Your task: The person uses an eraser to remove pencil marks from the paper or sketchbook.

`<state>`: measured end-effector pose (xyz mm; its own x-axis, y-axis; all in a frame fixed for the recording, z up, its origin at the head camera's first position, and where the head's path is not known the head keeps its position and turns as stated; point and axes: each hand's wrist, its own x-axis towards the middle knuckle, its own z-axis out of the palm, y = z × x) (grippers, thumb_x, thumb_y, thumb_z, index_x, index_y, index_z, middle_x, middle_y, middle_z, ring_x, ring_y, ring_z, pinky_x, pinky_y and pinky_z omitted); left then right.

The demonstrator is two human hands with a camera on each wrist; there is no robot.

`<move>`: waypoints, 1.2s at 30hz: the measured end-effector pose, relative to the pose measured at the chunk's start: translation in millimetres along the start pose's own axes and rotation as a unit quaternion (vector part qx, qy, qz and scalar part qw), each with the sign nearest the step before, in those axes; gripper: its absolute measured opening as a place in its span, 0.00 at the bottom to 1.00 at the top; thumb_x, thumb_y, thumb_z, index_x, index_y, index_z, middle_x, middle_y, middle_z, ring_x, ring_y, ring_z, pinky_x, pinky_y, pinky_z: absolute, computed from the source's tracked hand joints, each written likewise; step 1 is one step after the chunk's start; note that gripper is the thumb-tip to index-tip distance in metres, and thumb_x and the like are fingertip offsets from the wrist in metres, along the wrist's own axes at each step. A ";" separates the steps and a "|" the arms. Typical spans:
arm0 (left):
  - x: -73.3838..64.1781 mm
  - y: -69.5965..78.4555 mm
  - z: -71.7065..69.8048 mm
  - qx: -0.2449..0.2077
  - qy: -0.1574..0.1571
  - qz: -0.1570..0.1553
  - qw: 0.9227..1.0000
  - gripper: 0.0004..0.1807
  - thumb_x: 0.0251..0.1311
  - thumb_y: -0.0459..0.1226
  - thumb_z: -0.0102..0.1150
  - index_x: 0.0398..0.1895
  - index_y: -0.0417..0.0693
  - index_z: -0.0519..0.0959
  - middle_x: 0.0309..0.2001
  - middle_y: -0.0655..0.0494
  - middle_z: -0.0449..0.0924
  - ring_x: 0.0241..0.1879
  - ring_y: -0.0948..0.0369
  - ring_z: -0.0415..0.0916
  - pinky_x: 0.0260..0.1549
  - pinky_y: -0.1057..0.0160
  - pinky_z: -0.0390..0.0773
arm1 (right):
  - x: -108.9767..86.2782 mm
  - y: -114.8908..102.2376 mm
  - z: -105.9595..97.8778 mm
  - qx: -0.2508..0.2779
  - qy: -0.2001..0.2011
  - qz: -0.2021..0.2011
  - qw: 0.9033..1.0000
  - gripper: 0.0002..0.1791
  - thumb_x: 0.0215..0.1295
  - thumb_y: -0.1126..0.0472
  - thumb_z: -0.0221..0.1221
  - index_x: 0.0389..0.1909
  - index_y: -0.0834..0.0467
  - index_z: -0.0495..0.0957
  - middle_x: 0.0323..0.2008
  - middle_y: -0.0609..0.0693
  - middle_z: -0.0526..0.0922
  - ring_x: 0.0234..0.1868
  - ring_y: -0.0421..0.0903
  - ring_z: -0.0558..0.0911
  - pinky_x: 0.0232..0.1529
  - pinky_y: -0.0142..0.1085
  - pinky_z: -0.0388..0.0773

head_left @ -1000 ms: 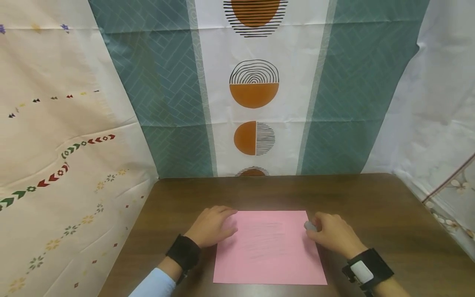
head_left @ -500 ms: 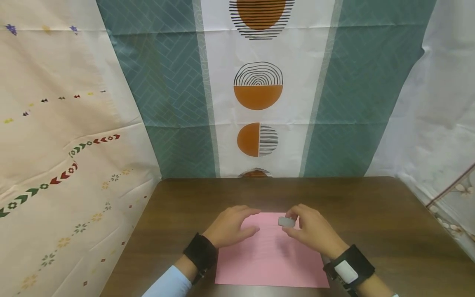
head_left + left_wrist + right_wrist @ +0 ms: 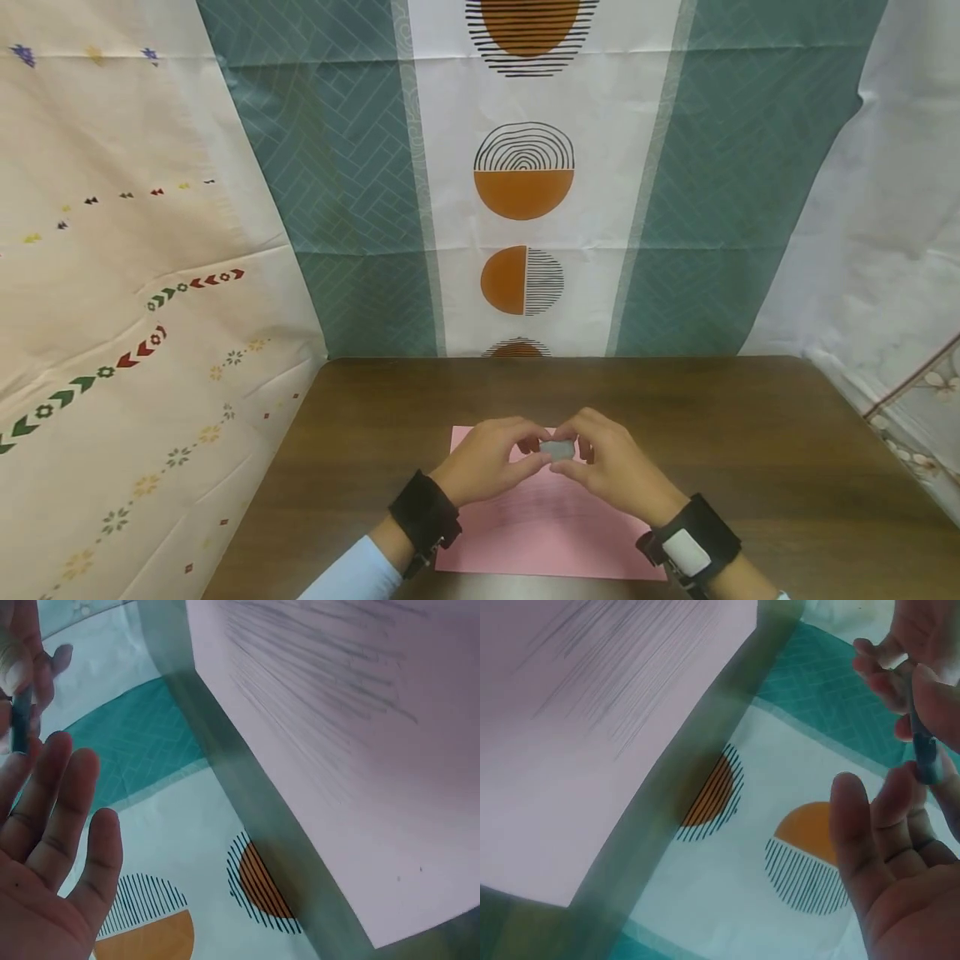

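Looks like a curtained-off nook, can't tell if home or office: patterned curtain [image 3: 352,167] behind the brown table [image 3: 360,417], printed cloths [image 3: 97,300] either side of it

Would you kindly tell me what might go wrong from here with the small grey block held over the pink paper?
The left hand and right hand both pinch the small grey block, so it might slip and drop.
Neither hand holds down the pink paper, so a knock could shift it.
If a hand brushes the grey streaks, they may smudge.
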<state>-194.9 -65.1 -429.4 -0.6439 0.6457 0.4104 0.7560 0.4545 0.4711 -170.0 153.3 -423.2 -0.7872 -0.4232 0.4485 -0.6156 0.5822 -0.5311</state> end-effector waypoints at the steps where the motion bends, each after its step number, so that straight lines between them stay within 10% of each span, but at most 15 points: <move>1: 0.0 0.2 0.5 -0.005 0.002 -0.003 1.000 0.12 0.61 0.50 0.54 0.45 0.60 0.77 0.34 0.73 0.75 0.34 0.76 0.70 0.34 0.73 0.73 | 0.2 -0.5 0.5 0.003 0.004 -0.002 1.000 0.18 0.45 0.56 0.71 0.38 0.45 0.77 0.31 0.36 0.72 0.27 0.36 0.69 0.21 0.30 0.71; 21: -0.7 2.4 -3.2 -0.086 0.072 -0.024 0.993 0.05 0.58 0.41 0.59 0.37 0.61 0.77 0.33 0.74 0.77 0.31 0.74 0.70 0.27 0.55 0.77 | -3.4 1.9 1.8 0.053 0.051 0.012 0.997 0.09 0.52 0.56 0.67 0.33 0.43 0.78 0.28 0.33 0.78 0.26 0.34 0.75 0.25 0.35 0.78; 36: -1.9 7.6 -5.3 -0.048 0.079 0.023 0.995 0.08 0.58 0.44 0.60 0.42 0.61 0.79 0.37 0.75 0.77 0.34 0.74 0.70 0.30 0.66 0.75 | 1.4 -11.1 2.3 0.095 0.047 -0.044 0.993 0.07 0.57 0.55 0.64 0.36 0.45 0.79 0.34 0.37 0.81 0.33 0.36 0.79 0.27 0.37 0.80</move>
<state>-188.6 -66.1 -422.5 -0.6251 0.5562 0.5476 0.7753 0.3612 0.5181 -164.3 144.6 -418.3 -0.7281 -0.3950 0.5602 -0.6853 0.3996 -0.6089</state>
